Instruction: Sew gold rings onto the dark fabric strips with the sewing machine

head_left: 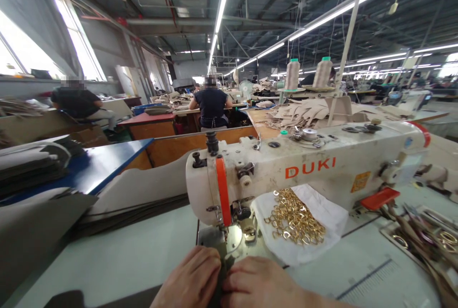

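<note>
Just by the left end of the sewing machine (pixel 265 164) lies a dark strip (pixel 224 250). The left hand (pixel 191 277) and right hand (pixel 257 281) seem to pinch it from both sides, fingers bent. It looks light and bendy, so its edges seem best to hold.

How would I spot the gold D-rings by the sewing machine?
Find the white DUKI sewing machine. Beneath its lettering, beyond the right hand, lies a white sheet. On it the gold D-rings sit in one big heap, unlike the few gold rings at far right.
</note>
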{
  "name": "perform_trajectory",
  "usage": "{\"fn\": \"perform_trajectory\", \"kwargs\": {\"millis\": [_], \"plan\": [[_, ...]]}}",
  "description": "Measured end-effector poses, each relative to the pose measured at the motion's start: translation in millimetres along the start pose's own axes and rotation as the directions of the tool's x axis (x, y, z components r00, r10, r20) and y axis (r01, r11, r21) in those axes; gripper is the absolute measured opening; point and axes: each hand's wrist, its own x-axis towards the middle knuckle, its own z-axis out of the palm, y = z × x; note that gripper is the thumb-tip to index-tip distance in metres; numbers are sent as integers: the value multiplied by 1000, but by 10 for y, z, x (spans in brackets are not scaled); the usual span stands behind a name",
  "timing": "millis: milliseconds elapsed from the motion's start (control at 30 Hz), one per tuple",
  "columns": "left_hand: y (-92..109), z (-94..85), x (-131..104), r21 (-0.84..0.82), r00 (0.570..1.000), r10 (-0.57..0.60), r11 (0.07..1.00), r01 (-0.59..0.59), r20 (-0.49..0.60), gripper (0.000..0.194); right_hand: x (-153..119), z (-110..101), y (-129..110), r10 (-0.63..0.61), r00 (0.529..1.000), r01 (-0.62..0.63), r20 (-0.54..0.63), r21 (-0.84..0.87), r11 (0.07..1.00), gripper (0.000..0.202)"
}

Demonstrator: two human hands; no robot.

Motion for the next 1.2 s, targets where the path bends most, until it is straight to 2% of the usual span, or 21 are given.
{"fn": "perform_trajectory", "kwargs": {"millis": [167,400,633,933,1200], "plan": [[-29,46,-35,-33,1000,-14,999,15,22,32,0,-24,-12,30,999,-30,-40,-11,999,24],[-21,55,-79,-134,993,-98,985,105,59,23,30,-104,-37,125,989,-130,-81,-54,990,18],[2,45,-105,-147,988,-130,979,141,87,17,44,-146,-73,175,984,-173,44,-43,984,14],[16,-25,-78,-101,994,-90,990,96,58,23,66,-219,-108,181,983,-180,29,-56,982,14],[-10,-2,-55,-127,994,-102,986,104,24,24,104,-293,-53,156,980,-144,127,-99,985,9]]}}
